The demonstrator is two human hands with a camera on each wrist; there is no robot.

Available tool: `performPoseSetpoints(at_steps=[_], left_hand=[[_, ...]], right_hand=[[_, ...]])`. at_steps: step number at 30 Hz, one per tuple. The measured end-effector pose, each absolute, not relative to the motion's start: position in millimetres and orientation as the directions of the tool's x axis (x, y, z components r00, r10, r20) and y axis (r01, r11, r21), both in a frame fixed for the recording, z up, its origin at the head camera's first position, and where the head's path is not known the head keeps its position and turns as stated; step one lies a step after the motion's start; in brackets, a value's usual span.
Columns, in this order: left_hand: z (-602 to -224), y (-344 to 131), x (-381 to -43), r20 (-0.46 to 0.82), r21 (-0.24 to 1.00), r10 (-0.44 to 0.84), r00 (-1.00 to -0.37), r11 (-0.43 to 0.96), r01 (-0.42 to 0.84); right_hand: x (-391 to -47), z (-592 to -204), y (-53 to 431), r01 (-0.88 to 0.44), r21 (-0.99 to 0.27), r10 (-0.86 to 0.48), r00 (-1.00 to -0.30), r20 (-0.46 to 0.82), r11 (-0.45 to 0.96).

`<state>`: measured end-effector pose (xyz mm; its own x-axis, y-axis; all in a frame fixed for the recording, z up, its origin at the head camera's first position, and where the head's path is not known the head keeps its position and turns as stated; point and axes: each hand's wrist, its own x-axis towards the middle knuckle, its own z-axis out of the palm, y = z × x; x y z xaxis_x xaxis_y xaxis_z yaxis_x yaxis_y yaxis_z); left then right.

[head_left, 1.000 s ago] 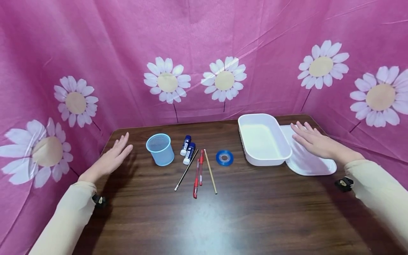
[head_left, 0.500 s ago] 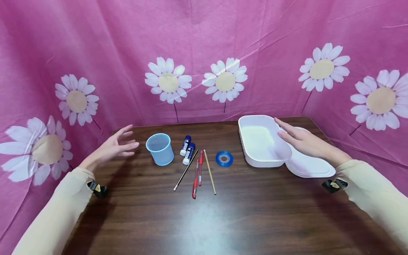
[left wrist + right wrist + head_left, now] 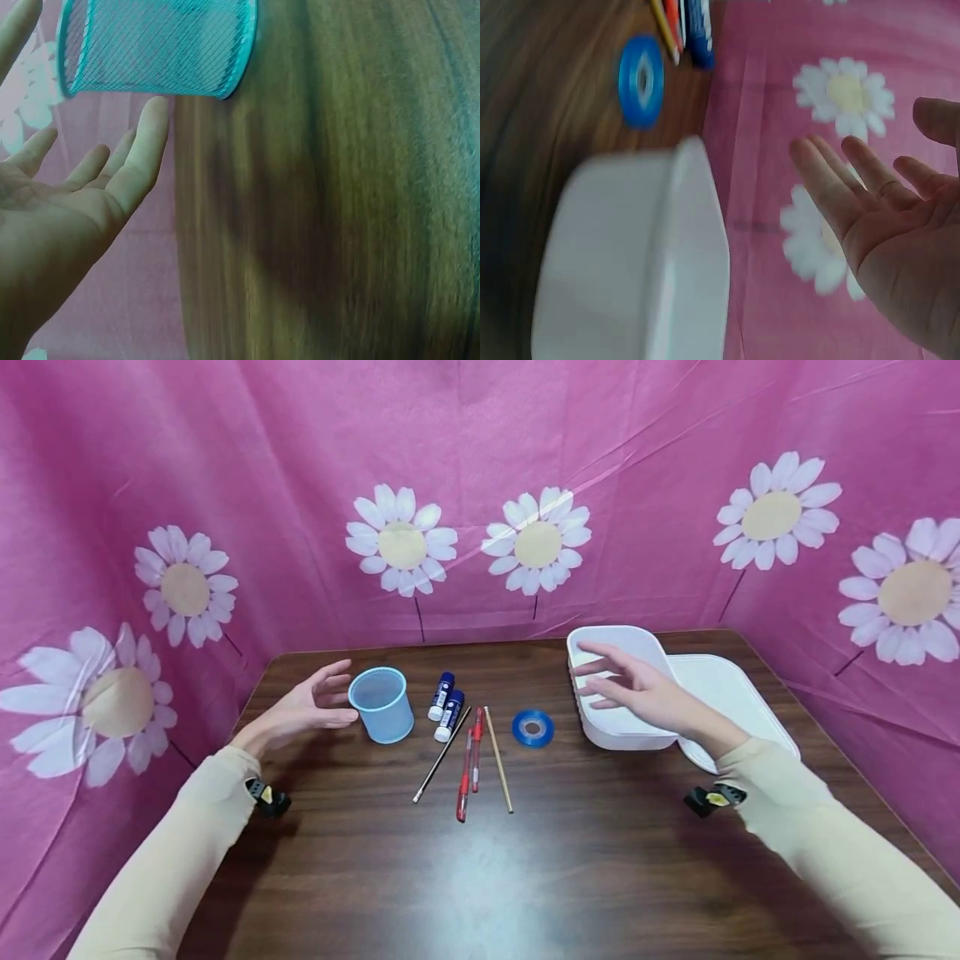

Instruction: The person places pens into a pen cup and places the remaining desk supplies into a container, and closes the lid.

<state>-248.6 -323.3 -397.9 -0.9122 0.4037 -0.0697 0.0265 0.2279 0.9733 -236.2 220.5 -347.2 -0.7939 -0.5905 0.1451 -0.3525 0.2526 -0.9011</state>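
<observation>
My left hand (image 3: 303,704) is beside a light blue mesh pencil cup (image 3: 386,714), its fingers spread and loosely bent with nothing between them. In the left wrist view the cup (image 3: 157,49) stands just past the fingertips; whether they touch it I cannot tell. Over the white plastic container (image 3: 630,739) hovers my right hand (image 3: 637,689), fingers apart and holding nothing. The right wrist view shows that hand (image 3: 892,225) above the container's wall (image 3: 600,247). Partly behind the container and right arm lies a white lid (image 3: 720,685).
Between the cup and container lie two glue sticks (image 3: 450,716), a dark pencil (image 3: 441,756), red pens (image 3: 464,777), a plain wooden pencil (image 3: 498,760) and a roll of blue tape (image 3: 533,727). A pink flowered cloth (image 3: 465,427) hangs behind the brown table (image 3: 600,860).
My left hand has moved right, up to the mesh cup. My right hand has swung left from above the lid to above the container. The objects lie as before.
</observation>
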Motion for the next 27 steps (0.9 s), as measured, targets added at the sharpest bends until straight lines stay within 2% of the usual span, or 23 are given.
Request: performPoseSetpoints(at_steps=[5, 11, 16, 22, 27], left_hand=[[-400.3, -311.2, -251.7, -0.100, 0.987, 0.412, -0.906, 0.158, -0.037], [-407.0, -299.5, -262.3, -0.052, 0.991, 0.444, -0.894, 0.130, 0.007], [-418.0, -297.1, -268.2, -0.001, 0.989, 0.442, -0.897, 0.132, 0.064], [-422.6, -284.8, -269.2, -0.056, 0.983, 0.443, -0.895, 0.180, 0.027], [-418.6, -286.6, -262.7, -0.066, 0.973, 0.365, -0.929, 0.228, 0.020]], right_hand=[[-231.4, -351.4, 184.9, -0.217, -0.952, -0.601, -0.798, 0.046, 0.215], [-231.5, -358.6, 157.9, -0.108, -0.981, -0.628, -0.778, -0.016, 0.160], [-237.0, -371.7, 140.1, -0.060, -0.986, -0.626, -0.778, -0.051, 0.155], [-241.6, -402.7, 128.2, 0.037, -0.983, -0.605, -0.784, -0.141, 0.181], [-250.4, -418.9, 101.8, 0.077, -0.975, -0.605, -0.773, -0.191, 0.210]])
